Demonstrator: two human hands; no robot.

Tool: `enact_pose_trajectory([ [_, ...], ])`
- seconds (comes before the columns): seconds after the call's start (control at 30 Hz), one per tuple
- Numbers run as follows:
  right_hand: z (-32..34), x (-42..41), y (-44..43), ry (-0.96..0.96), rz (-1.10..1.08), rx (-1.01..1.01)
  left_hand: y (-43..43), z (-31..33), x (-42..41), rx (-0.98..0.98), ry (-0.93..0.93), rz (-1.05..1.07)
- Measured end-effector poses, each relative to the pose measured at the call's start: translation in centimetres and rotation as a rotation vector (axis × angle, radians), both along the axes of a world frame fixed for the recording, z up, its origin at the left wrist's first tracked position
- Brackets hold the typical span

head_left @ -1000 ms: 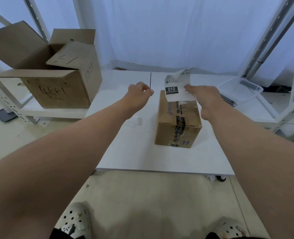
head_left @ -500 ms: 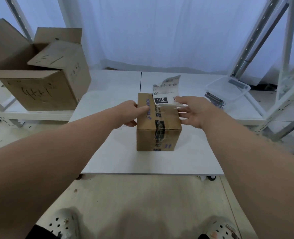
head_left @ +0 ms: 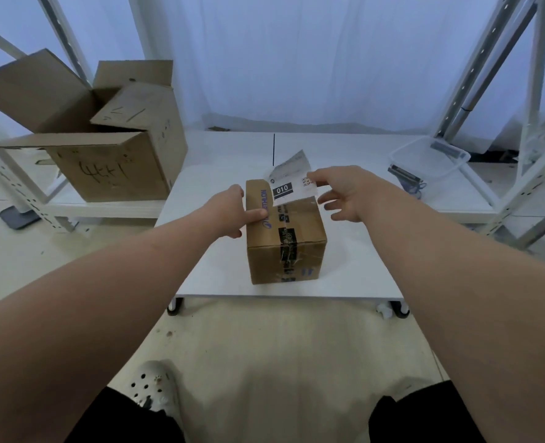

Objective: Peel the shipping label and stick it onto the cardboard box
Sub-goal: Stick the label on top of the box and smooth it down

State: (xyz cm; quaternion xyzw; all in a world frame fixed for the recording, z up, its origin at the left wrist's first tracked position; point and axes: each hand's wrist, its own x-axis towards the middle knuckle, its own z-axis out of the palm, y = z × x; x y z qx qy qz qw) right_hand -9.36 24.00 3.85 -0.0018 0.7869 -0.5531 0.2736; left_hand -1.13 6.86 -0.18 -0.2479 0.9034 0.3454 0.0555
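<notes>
On the white table (head_left: 220,276) sits a taped brown cardboard box (head_left: 285,238) — left hand (head_left: 233,212) braces its side, fingers loosely extended, holding nothing; right hand (head_left: 344,190) pinches the white "010" shipping label (head_left: 288,183) over the box's far edge.

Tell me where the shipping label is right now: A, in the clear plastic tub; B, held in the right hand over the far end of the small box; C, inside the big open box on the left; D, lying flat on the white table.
B: the right hand pinches the shipping label, raised above the cardboard box.
</notes>
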Motion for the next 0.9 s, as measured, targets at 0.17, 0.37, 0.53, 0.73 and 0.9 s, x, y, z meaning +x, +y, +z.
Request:
enact_pose_trajectory([
  [0.17, 0.3, -0.2, 0.4, 0.049, -0.119, -0.114, 0.3, 0.0, 0.2, -0.058, 0.133, -0.066],
  [0.37, 0.0, 0.4, 1.1, 0.061, -0.192, -0.172, 0.2, 2.9, 0.0, 0.494, 0.308, -0.005],
  [0.53, 0.3, 0.5, 1.1, 0.032, -0.277, -0.216, 1.0, 2.6, 0.0, 0.224, 0.233, 0.005],
  [0.73, 0.2, 1.1, 1.2, -0.155, -0.073, -0.164, 2.2, 1.3, -0.5, 0.151, -0.022, -0.051],
  [0.9, 0.2, 0.5, 1.7, -0.02, -0.021, -0.167, 3.6, 1.7, -0.8, 0.12, -0.151, 0.009],
])
